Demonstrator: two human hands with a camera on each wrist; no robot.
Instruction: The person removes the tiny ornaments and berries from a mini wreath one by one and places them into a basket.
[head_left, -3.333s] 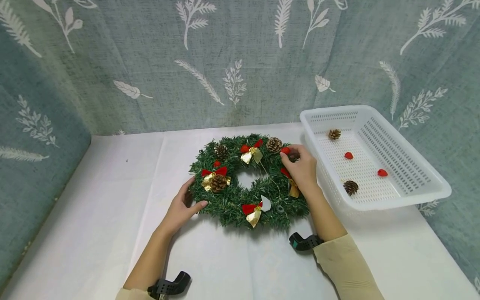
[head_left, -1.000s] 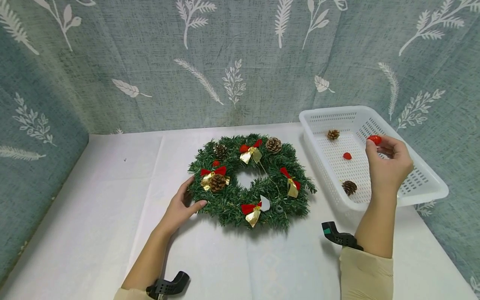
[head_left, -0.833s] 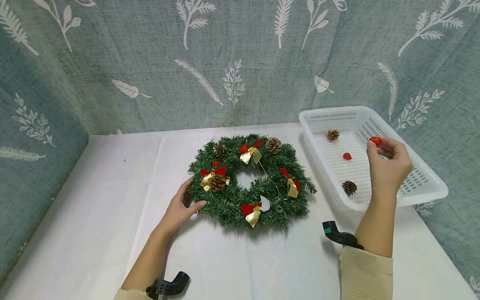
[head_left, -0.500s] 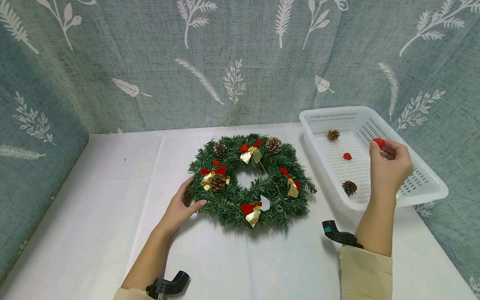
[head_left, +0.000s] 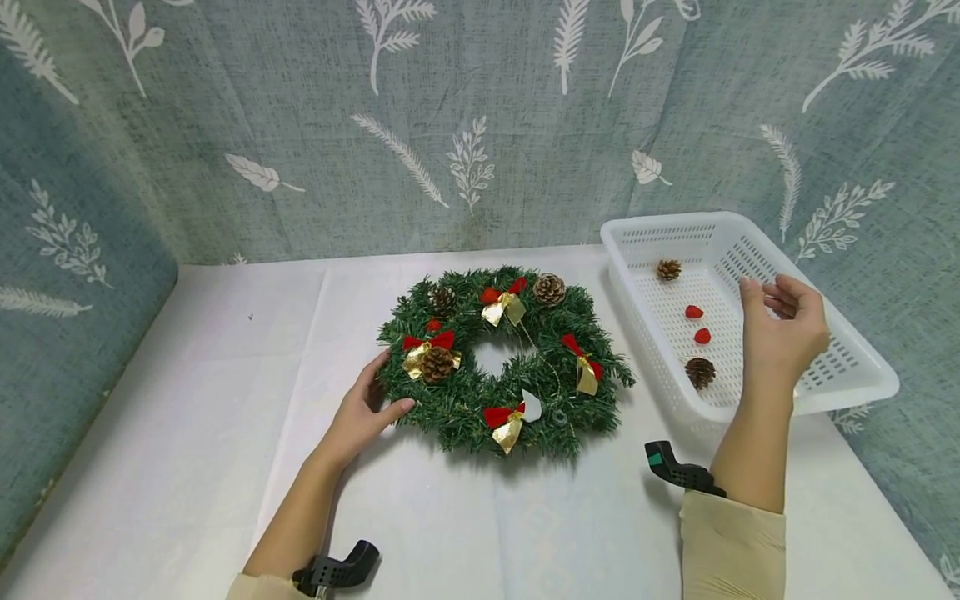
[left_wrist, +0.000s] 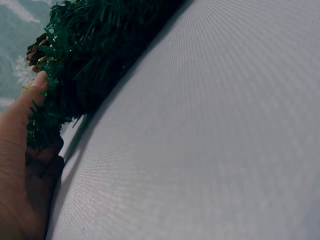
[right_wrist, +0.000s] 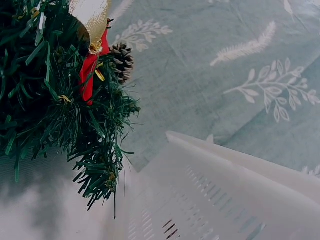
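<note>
A green Christmas wreath (head_left: 465, 408) lies on the white tabletop, with gold and red bows and several pinecones on it. My left hand (head_left: 367, 417) grips its left edge, thumb on top and fingers around the outer side; the left wrist view shows the thumb (left_wrist: 39, 80) against the greenery. My right hand (head_left: 783, 325) hovers over the white basket (head_left: 618, 267), thumb and fingers apart and nothing between them. Inside the basket lie a red berry (head_left: 693, 312), another red berry (head_left: 702, 336), a light pinecone (head_left: 668, 269) and a dark pinecone (head_left: 700, 373).
The basket stands to the right of the wreath, its perforated wall (right_wrist: 200, 195) close to the wreath's edge in the right wrist view. A grey-green curtain (head_left: 300, 125) with white leaves hangs behind and beside the table (head_left: 187, 433).
My right hand took a red berry off the wreath's upper right and carried it right over the basket. It let go, and the berry now lies inside. The left hand stayed put.
</note>
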